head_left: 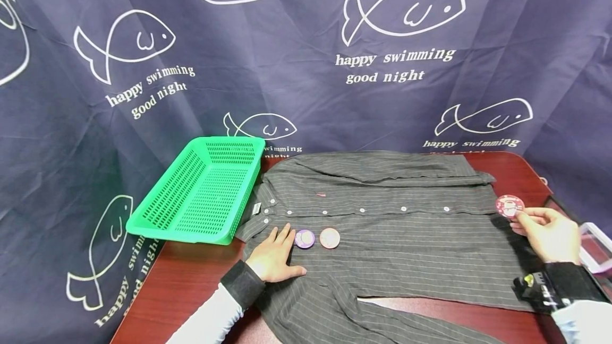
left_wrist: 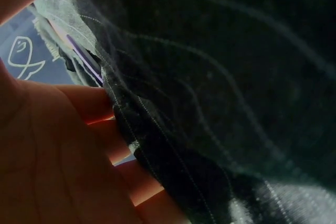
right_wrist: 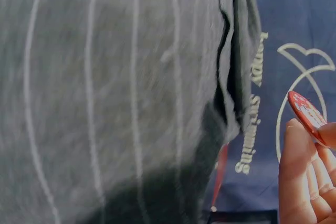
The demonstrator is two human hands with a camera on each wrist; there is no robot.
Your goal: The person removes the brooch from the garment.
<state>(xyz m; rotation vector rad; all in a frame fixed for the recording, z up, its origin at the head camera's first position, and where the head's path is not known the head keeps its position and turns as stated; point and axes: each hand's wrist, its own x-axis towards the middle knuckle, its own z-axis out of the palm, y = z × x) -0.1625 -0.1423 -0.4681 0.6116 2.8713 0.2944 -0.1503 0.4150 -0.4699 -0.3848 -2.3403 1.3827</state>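
A dark grey pinstriped button-up shirt (head_left: 421,259) lies spread over the table, its collar toward the left. My left hand (head_left: 272,259) rests on the shirt with fingers extended, fingertips right beside a purple round badge (head_left: 304,239). Just right of that one lies a pink round badge (head_left: 330,238). At the shirt's right end, my right hand (head_left: 550,230) pinches a red round badge (head_left: 509,205) between thumb and fingers. The right wrist view shows this red badge (right_wrist: 307,113) tilted nearly edge-on, away from the cloth.
A green plastic basket (head_left: 210,195) stands at the left back of the reddish-brown table (head_left: 191,269). Near the right edge sits a clear, white-rimmed box (head_left: 595,248), partly behind my right wrist. A blue curtain (head_left: 306,78) with fish drawings hangs behind the table.
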